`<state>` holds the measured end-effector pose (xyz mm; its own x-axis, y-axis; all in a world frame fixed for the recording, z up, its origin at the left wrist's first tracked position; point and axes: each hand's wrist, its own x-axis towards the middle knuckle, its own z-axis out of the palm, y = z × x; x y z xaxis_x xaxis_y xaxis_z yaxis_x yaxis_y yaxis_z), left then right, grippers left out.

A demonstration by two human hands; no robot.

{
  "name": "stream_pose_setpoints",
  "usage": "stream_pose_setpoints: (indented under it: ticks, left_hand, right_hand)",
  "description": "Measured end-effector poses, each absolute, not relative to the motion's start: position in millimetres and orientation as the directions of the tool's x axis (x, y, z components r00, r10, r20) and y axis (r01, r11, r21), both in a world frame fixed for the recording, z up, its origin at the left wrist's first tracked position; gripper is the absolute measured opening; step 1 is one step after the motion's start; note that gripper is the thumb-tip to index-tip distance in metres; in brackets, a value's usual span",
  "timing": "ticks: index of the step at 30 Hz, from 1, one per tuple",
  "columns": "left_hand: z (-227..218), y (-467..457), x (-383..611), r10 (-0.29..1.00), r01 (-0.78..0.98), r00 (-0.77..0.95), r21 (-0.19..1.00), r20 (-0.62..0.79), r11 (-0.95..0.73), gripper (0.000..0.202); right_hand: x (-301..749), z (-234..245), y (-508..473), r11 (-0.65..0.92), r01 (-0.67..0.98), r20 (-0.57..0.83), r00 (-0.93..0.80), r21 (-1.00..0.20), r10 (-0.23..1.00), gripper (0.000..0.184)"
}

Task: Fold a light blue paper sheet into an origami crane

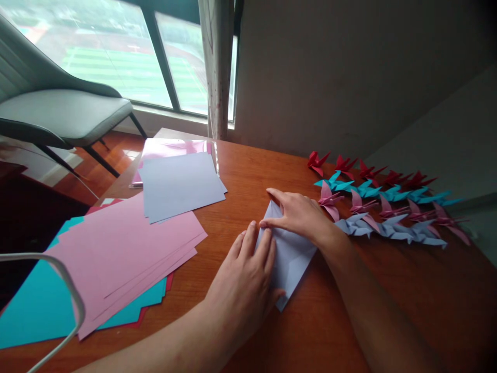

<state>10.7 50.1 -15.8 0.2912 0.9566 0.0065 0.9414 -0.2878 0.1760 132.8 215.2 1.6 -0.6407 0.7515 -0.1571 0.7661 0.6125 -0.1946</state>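
A pale lavender sheet of folded origami paper (pixel 291 254) lies on the table, one pointed corner facing away from me. My left hand (pixel 248 274) rests on its left side, fingers stretched out and pressing along the folded edge. At the far corner is my right hand (pixel 298 212), its thumb and forefinger spread on either side of the tip. The right thumb touches the paper close to the left fingertips. My right hand's other fingers are mostly hidden behind it. Parts of the sheet are hidden under both hands.
Folded paper cranes stand in rows at right: red (pixel 318 161), turquoise (pixel 367 189), pink (pixel 330 201) and lavender (pixel 388 228). Left are lavender sheets (pixel 182 184), a pink plastic-wrapped pack (pixel 174 146), pink sheets (pixel 128 248) and turquoise sheets (pixel 34 300). A white cable (pixel 77 300) crosses them.
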Motion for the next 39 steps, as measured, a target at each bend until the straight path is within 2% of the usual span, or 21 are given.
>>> stream_pose_setpoints:
  ticks: [8, 12, 14, 16, 21, 24, 27, 30, 35, 39]
  left_hand:
    - [-13, 51, 11, 0.956, 0.945, 0.294, 0.155, -0.015, -0.288, 0.077]
    - [-14, 52, 10, 0.956, 0.944, 0.294, 0.161, -0.020, -0.287, 0.079]
    - [-14, 52, 10, 0.956, 0.944, 0.293, 0.165, -0.010, -0.287, 0.080]
    - [-14, 52, 10, 0.956, 0.943, 0.294, 0.165, -0.005, -0.290, 0.079]
    - [-10, 52, 10, 0.953, 0.941, 0.303, 0.166, -0.027, -0.294, 0.075]
    - [-9, 52, 10, 0.952, 0.940, 0.304, 0.171, -0.025, -0.295, 0.073]
    - [-7, 54, 7, 0.948, 0.932, 0.320, 0.182, -0.005, -0.313, 0.067]
    - [-4, 60, 3, 0.942, 0.921, 0.333, 0.199, 0.035, -0.334, 0.054]
    - [5, 76, -11, 0.947, 0.918, 0.319, 0.232, 0.046, -0.321, 0.025]
    - [8, 88, -26, 0.978, 0.920, 0.206, 0.332, 0.044, -0.209, 0.027]
  right_hand:
    - [123, 16, 212, 0.594, 0.799, -0.220, -0.599, -0.094, 0.770, 0.091]
    - [116, 19, 211, 0.598, 0.800, -0.233, -0.590, -0.044, 0.773, 0.087]
    - [117, 17, 214, 0.598, 0.800, -0.223, -0.594, -0.057, 0.773, 0.082]
    - [119, 13, 221, 0.591, 0.799, -0.204, -0.601, -0.112, 0.773, 0.075]
    - [128, -1, 244, 0.553, 0.751, -0.115, -0.624, -0.362, 0.772, 0.058]
    - [129, -8, 251, 0.496, 0.714, -0.120, -0.622, -0.494, 0.774, 0.046]
    - [128, -15, 251, 0.478, 0.719, -0.018, -0.563, -0.505, 0.826, 0.035]
    - [130, -20, 246, 0.498, 0.705, 0.104, -0.523, -0.504, 0.846, 0.032]
    - [149, -26, 234, 0.364, 0.577, 0.016, -0.519, -0.731, 0.855, 0.038]
    - [164, -28, 222, 0.265, 0.483, -0.010, -0.494, -0.835, 0.869, 0.039]
